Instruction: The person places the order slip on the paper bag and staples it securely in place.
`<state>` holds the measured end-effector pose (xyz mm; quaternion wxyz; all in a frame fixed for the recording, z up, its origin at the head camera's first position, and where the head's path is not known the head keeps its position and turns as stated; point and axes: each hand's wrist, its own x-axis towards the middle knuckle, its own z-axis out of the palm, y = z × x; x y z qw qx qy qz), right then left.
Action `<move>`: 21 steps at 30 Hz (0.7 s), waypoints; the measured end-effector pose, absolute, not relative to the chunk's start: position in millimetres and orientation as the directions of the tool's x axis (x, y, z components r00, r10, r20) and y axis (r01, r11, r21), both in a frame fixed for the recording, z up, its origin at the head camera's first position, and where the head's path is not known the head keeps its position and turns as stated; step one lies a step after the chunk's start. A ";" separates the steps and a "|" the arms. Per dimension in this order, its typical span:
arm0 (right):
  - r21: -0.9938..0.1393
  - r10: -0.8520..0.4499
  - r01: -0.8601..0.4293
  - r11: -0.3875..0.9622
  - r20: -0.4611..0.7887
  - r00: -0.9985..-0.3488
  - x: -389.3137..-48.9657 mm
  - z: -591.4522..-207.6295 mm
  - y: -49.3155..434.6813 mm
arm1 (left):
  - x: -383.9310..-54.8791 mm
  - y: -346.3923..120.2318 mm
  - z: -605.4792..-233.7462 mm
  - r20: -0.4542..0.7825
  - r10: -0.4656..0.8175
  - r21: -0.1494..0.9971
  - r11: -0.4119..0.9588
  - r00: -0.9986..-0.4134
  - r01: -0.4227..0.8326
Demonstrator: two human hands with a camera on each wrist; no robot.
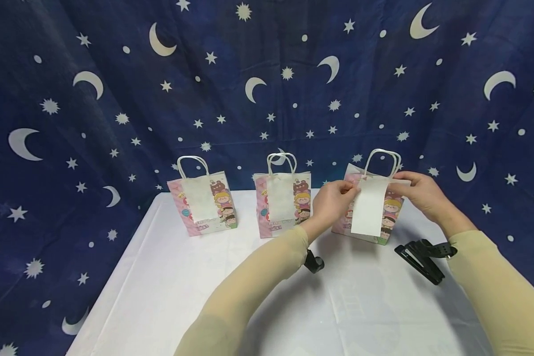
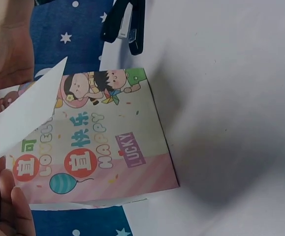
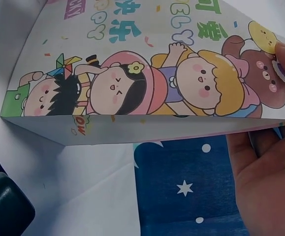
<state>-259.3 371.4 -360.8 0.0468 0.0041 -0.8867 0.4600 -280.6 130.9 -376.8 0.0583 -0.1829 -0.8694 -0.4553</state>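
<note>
A small cartoon-printed paper gift bag point(image 1: 393, 210) with white twisted handles stands on the right of the table in the head view. Against its front hangs a white paper strip point(image 1: 367, 210), its lower end lifting away from the bag in the left wrist view. My left hand point(image 1: 333, 200) pinches the strip's upper left corner at the bag's top edge. My right hand point(image 1: 420, 193) grips the bag's upper right side, thumb on the printed front and fingers behind, as the right wrist view shows. A black stapler point(image 1: 420, 262) lies on the table by the right forearm.
Two similar gift bags, one at the left point(image 1: 224, 207) and one in the middle point(image 1: 285, 225), stand in a row, each with a white strip on its front. Behind the white table point(image 1: 169, 287) hangs a dark blue curtain point(image 1: 231, 69) with moons and stars.
</note>
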 end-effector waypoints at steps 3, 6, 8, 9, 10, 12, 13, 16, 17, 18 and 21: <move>-0.823 0.023 -0.052 0.566 0.078 -0.997 -259.9 -360.8 372.0 | -283.4 130.7 -375.5 0.286 0.255 0.763 0.523 -0.924 0.380; -0.835 0.016 -0.052 0.547 0.072 -0.997 -260.8 -361.2 372.4 | -284.8 131.3 -375.0 0.294 0.245 0.757 0.530 -0.924 0.381; -0.846 0.005 -0.058 0.529 0.071 -0.997 -261.1 -361.7 372.4 | -285.0 132.1 -374.6 0.294 0.237 0.751 0.541 -0.926 0.377; -0.855 -0.001 -0.064 0.515 0.074 -0.997 -261.2 -362.0 372.5 | -285.1 132.8 -374.6 0.292 0.234 0.749 0.547 -0.927 0.374; -0.863 -0.008 -0.072 0.500 0.078 -0.997 -261.3 -362.4 372.7 | -285.0 133.4 -374.4 0.290 0.231 0.747 0.552 -0.929 0.371; -0.878 -0.021 -0.088 0.471 0.089 -0.996 -261.0 -362.8 372.8 | -284.8 134.6 -373.8 0.289 0.224 0.743 0.561 -0.931 0.365; -0.884 -0.025 -0.094 0.458 0.093 -0.995 -260.6 -363.0 372.8 | -284.6 135.1 -373.4 0.289 0.220 0.741 0.565 -0.932 0.363; -0.888 -0.031 -0.102 0.449 0.099 -0.995 -259.7 -362.9 372.0 | -284.0 136.7 -372.0 0.288 0.209 0.735 0.577 -0.934 0.356; -0.883 -0.030 -0.101 0.458 0.099 -0.995 -259.3 -362.7 371.4 | -283.8 137.1 -371.6 0.288 0.204 0.734 0.580 -0.936 0.353; -0.877 -0.027 -0.098 0.470 0.097 -0.995 -258.9 -362.6 371.0 | -283.5 137.6 -371.4 0.288 0.201 0.732 0.584 -0.936 0.351; -0.856 -0.014 -0.091 0.509 0.098 -0.995 -258.3 -362.2 369.7 | -282.8 139.0 -371.2 0.291 0.197 0.728 0.589 -0.936 0.350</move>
